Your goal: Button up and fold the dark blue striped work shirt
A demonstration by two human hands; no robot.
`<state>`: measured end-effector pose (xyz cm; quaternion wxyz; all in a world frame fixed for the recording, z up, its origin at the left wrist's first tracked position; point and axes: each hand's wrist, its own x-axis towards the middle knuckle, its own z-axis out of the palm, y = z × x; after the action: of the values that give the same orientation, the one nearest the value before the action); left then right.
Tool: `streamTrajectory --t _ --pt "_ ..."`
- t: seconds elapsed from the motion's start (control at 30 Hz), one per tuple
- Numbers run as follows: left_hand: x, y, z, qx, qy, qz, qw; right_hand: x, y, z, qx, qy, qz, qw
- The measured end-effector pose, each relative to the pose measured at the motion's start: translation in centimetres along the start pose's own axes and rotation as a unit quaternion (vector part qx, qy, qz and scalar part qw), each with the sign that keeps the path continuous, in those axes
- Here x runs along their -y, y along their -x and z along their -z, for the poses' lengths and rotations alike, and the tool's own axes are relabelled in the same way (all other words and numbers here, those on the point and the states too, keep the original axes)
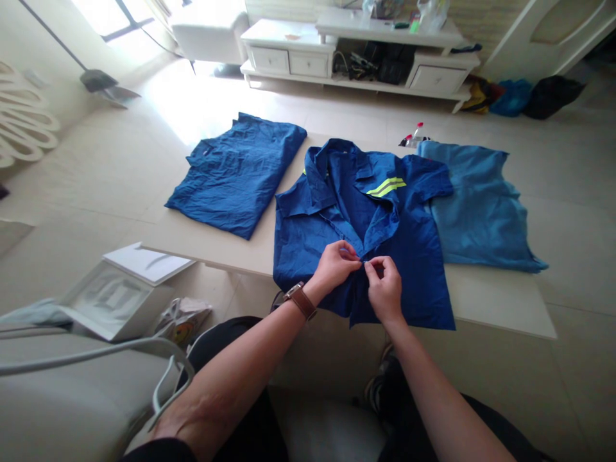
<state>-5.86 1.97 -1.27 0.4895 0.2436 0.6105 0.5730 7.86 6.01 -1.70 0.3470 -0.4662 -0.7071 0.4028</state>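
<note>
- Pinching: left hand [335,264] and right hand [384,287], each with thumb and fingertips pressed together on the front opening of the dark blue work shirt [360,237]. The two pinches meet almost tip to tip; whether a button sits between them is too small to tell.
- Dark blue work shirt: lies flat, front up, on the low table [495,298], collar pointing away from the person, hem hanging just over the near edge. One yellow reflective stripe [386,186] on the chest.
- Key relation: the shirt's long axis, the placket, runs from the pinch point straight away toward the collar. The closed lower part lies on the near side of the hands, the open part beyond them. Both hands sit equally near the seam, left hand on its left flap, right hand on its right.
- Left wrist: brown-strapped watch [301,299].
- Folded blue garment [238,173]: on the table's left part, apart from the shirt.
- Lighter blue garment [476,205]: spread on the right, its edge tucked under the work shirt's sleeve.
- Far background: white cabinet [356,54] against the wall; small bottles [414,136] behind the table.
</note>
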Motion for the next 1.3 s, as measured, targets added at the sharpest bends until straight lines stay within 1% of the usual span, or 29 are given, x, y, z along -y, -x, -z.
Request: streamTrajectory --t 0.17,0.23,0.3,0.37,0.5,0.63,0.73,0.83,0.97,1.1,1.17,1.23,1.3 --pt "0.3 -0.1 0.4 0.010 -0.059 -0.013 0.998 -1.2 -0.4 -0.3 0.004 -0.007 -0.017 1.000" --pt "0.2 -0.1 0.6 0.017 -0.087 -0.002 0.996 -1.9 -0.5 -0.6 0.016 -0.039 -0.058 0.997" --pt "0.1 -0.1 0.8 0.022 -0.107 0.013 0.994 -2.5 -0.5 -0.8 0.036 -0.091 -0.115 0.989" --pt "-0.1 -0.1 0.9 0.029 -0.118 0.022 0.992 -2.9 -0.4 -1.0 0.047 -0.128 -0.149 0.979" --pt "-0.3 -0.2 1.1 0.044 -0.135 0.024 0.990 -2.7 -0.5 -0.8 0.040 -0.139 -0.158 0.977" --pt "-0.7 -0.1 1.3 0.064 -0.167 0.031 0.983 -2.6 -0.9 -0.5 0.041 -0.169 -0.188 0.967" --pt "-1.0 -0.1 1.6 0.091 -0.193 0.054 0.976 -2.8 -1.1 -0.5 0.046 -0.168 -0.166 0.971" --pt "-0.9 -0.3 1.9 0.106 -0.216 0.082 0.967 -2.7 -1.1 -0.4 0.034 -0.152 -0.141 0.978" --pt "-0.5 -0.6 2.2 0.093 -0.242 0.112 0.959 -1.9 -1.1 -0.1 0.046 -0.151 -0.159 0.975" --pt "-0.5 -0.6 2.7 0.065 -0.316 0.090 0.942 -0.9 -1.0 0.1 0.032 -0.178 -0.183 0.966" --pt "-0.6 -0.7 2.8 0.051 -0.335 0.086 0.937 -0.4 -1.0 0.2 0.022 -0.188 -0.190 0.964" --pt "-0.5 -1.0 2.8 0.043 -0.314 0.105 0.942 0.2 -0.9 0.5 0.026 -0.196 -0.206 0.958" --pt "-0.3 -1.3 2.6 0.025 -0.271 0.144 0.951 0.7 -0.8 0.7 0.049 -0.215 -0.238 0.946"
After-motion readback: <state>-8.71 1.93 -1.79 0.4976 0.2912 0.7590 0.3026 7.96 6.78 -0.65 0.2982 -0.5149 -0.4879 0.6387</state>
